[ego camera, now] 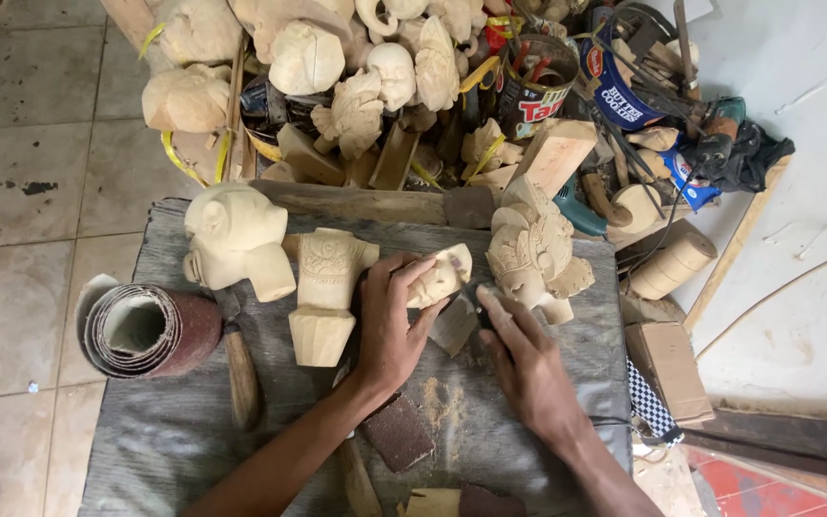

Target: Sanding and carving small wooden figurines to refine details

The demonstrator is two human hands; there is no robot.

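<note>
- Sitting at the far left of the grey board (174,431), a roll of reddish-brown sandpaper (150,330) lies on its side, its hollow core facing the camera.
- Beside the roll, a wooden-handled tool (241,378) lies along the board, and behind it stands a large pale rounded carving (232,239).
- Next along, a pale carved torso on a flared base (325,292) lies just left of the left hand.
- The left hand (390,325) closes its fingers around a small pale wooden carving (442,275), holding it at the middle of the board; its surface is light, unpainted wood with cut detail.
- A flat scrap of wood (454,325) lies under the carving, and a dark sandpaper square (399,433) and loose sawdust (440,400) lie nearer the person.
- The right hand (519,359) presses near the carving with fingers curled; whether it grips a tool I cannot tell.
- Just right, an ornate carved head (533,254) stands on the board.
- Behind the board, two tins (533,86) hold tools and sticks among a heap of unfinished pale carvings (356,67).
- Tiled floor (21,191) lies to the left, a pale floor (796,316) to the right.
</note>
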